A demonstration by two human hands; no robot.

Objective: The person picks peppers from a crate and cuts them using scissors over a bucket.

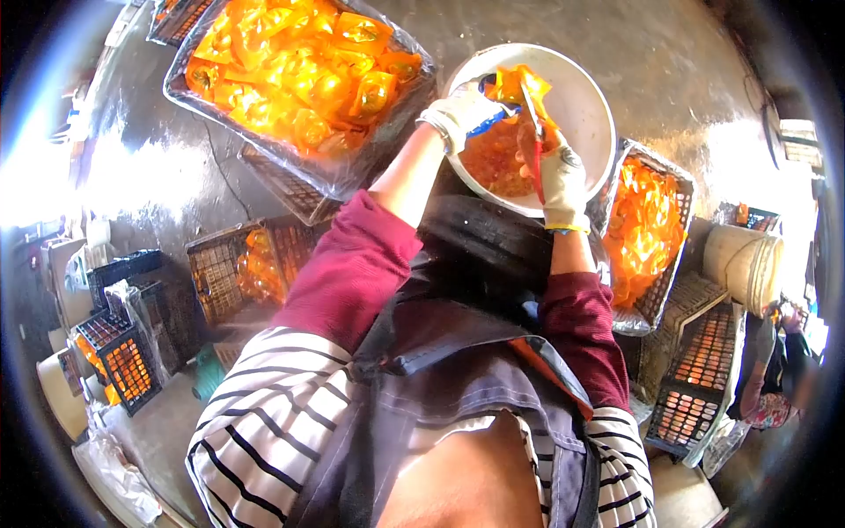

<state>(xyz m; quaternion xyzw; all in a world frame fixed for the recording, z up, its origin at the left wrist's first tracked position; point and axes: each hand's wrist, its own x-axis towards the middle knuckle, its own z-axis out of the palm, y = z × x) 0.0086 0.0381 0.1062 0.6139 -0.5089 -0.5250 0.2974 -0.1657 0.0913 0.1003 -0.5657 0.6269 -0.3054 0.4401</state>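
My left hand (465, 111), in a white glove with blue on the fingers, is closed on a thin, glossy orange piece (509, 84) above a white bucket (601, 114). My right hand (564, 179), gloved in white too, grips red-handled scissors (538, 158). Their blades point up and away from me and lie against the orange piece. Beneath both hands, the bucket holds many small orange-red scraps (493, 167). What the orange piece is made of, I cannot tell.
At upper left, a plastic-lined crate (180, 88) is heaped with similar orange pieces. Another lined crate (673, 273) of them stands right of the bucket. More crates (216, 273) stand on the left. At far right are stacked crates (687, 418), a pale drum (744, 264) and another person (775, 370).
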